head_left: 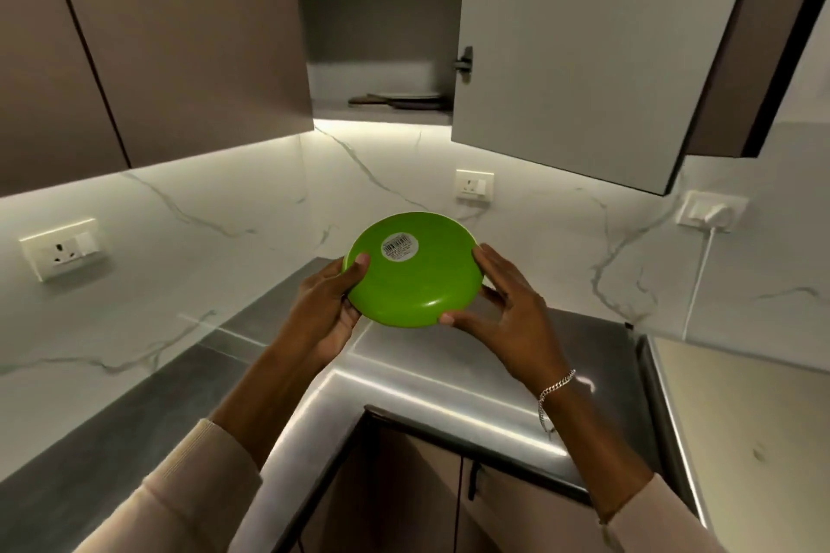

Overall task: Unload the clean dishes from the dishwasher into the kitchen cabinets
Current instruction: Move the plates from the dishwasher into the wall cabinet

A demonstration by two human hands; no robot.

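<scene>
A round green plate [413,278] is held in the air above the corner of the countertop, its underside with a white barcode sticker facing me. My left hand [328,305] grips its left rim, thumb on the underside. My right hand [503,305] grips its right rim from below and the side. Above it, an upper cabinet [381,36] stands with its door [584,49] swung open to the right. Several flat plates [404,100] lie stacked on the cabinet's bottom shelf.
A dark grey countertop [134,400] runs along both walls and meets in a corner. Marble backsplash carries sockets at left [60,248], centre [474,185] and right [712,211], the last with a white cable. Closed upper cabinets [148,36] hang at left. Lower cabinet doors [417,485] are below.
</scene>
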